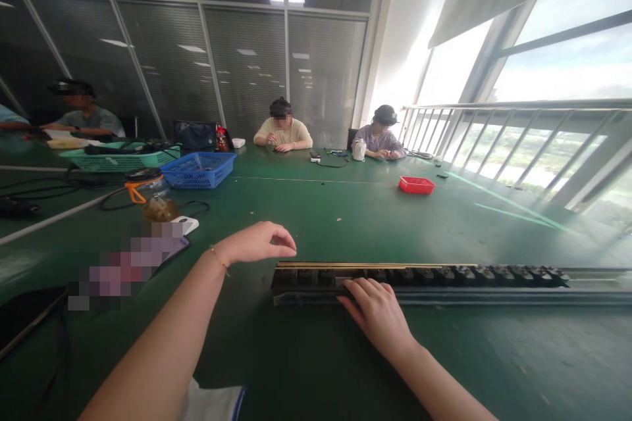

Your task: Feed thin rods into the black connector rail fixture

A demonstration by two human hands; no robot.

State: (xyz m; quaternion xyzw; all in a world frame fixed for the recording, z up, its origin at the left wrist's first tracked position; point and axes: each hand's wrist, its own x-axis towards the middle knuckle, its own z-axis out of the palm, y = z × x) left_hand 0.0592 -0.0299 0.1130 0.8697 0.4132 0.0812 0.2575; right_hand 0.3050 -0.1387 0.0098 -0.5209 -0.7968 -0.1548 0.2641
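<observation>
Long dark rail w/ row of small black parts (444, 276) lies across the green table (345, 217), blocking straight reach fwd on the right. Beyond it, bare felt up to small red plastic tray (417, 185). Left side crowded: blue plastic basket (198, 168), glass jar w/ orange clasp (153, 200), black cables (59, 187). Near edge in front of rail is bare.

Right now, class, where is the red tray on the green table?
In the head view, the red tray sits right of centre on the green table, beyond the long black strip, near the seated people.
</observation>
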